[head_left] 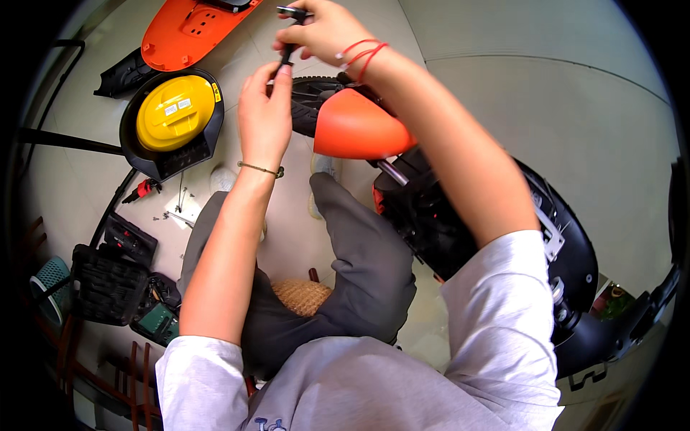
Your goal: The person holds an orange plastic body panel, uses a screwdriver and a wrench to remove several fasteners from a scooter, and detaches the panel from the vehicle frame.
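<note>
Far out in front of me, both my hands are closed on a slim black part (pixel 288 52), with a short, shiny black piece sticking out at its top. My right hand (pixel 327 34) grips its upper portion, and my left hand (pixel 264 108) pinches the lower end between thumb and fingers. What the part joins to is hidden by my fingers. Just below and right of them is a black knobbly tyre (pixel 305 100) under an orange fender (pixel 359 129). The fender belongs to a black vehicle body (pixel 424 208) lying beside my right leg.
At left sit a yellow-domed black housing (pixel 176 115), an orange panel (pixel 192 36) and a red-and-black tool (pixel 143 189). Loose screws lie near a white sheet (pixel 188 210). An open black tool case (pixel 108 284) and a teal basket (pixel 50 280) stand lower left.
</note>
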Demonstrator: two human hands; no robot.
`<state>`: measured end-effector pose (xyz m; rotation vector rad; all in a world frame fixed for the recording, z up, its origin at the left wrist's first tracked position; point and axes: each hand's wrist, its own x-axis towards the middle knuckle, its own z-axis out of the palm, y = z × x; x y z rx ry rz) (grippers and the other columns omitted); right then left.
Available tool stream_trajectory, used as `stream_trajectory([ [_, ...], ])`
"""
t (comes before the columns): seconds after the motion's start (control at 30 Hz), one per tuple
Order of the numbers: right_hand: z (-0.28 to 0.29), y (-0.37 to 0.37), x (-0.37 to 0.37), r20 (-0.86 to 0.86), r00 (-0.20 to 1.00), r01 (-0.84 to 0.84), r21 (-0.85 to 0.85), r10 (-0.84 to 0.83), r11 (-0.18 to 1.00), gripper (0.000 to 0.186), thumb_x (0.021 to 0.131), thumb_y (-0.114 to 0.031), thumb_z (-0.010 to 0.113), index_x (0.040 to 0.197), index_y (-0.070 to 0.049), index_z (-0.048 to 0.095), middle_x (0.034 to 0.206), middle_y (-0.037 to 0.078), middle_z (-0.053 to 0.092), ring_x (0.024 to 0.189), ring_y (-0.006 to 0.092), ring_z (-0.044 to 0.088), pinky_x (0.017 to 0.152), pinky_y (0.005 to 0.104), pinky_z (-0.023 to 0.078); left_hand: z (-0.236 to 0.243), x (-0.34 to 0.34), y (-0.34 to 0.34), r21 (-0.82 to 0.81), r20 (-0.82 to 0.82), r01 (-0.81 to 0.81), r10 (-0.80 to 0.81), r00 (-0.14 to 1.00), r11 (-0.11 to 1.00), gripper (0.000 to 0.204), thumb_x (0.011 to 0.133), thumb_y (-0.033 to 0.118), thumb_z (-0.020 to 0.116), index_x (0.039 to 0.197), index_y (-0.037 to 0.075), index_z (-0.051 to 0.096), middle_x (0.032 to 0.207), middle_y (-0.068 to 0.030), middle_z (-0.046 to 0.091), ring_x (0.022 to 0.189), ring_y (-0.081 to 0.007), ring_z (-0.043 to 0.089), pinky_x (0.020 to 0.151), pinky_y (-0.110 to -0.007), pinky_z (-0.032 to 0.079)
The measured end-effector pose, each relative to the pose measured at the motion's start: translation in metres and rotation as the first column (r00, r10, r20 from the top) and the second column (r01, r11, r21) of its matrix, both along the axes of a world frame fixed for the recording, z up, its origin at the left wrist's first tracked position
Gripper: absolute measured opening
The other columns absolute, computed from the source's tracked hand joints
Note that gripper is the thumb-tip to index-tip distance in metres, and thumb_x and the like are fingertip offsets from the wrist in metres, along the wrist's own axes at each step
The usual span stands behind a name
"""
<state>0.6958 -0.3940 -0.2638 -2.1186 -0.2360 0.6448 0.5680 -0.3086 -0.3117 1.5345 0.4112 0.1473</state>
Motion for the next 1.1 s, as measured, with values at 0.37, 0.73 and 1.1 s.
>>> stream_trajectory([
  [0.37, 0.007, -0.15, 0.065, -0.19, 0.961, 0.118, -0.372, -0.2, 0.921, 0.014, 0.095, -0.004, 0.056, 0.109, -0.003, 0.052, 0.097, 0.009, 0.063, 0.093, 0.0173, 0.067, 0.081, 0.0279, 0.056, -0.08, 0.078, -0.056, -0.229, -0.042, 0.507, -0.529, 0.848, 0.831, 0.029, 0.097, 0.022, 0.054, 0.114, 0.0, 0.061, 0.097, -0.0064, 0.068, 0.086, -0.0106, 0.06, 0.077, -0.027, 0.049],
  [0.73, -0.011, -0.177, 0.037, -0.254, 0.959, 0.073, -0.211, -0.126, 0.975, 0.009, 0.097, -0.004, 0.056, 0.106, -0.002, 0.053, 0.095, 0.009, 0.063, 0.093, 0.0184, 0.067, 0.077, 0.0291, 0.054, -0.132, 0.084, -0.091, -0.471, 0.07, 0.508, -0.543, 0.837, 0.721, 0.024, 0.095, 0.017, 0.056, 0.108, -0.004, 0.06, 0.091, -0.0071, 0.065, 0.077, -0.0124, 0.061, 0.073, -0.028, 0.051],
  [1.1, -0.025, -0.177, 0.042, -0.261, 0.96, 0.045, -0.214, -0.102, 0.976, 0.008, 0.097, -0.005, 0.055, 0.104, -0.003, 0.053, 0.094, 0.01, 0.065, 0.089, 0.0172, 0.066, 0.077, 0.0292, 0.053, -0.137, 0.07, -0.084, -0.421, 0.108, 0.574, -0.589, 0.801, 0.702, 0.023, 0.096, 0.016, 0.055, 0.107, -0.004, 0.058, 0.093, -0.0105, 0.067, 0.083, -0.0152, 0.065, 0.077, -0.029, 0.051],
])
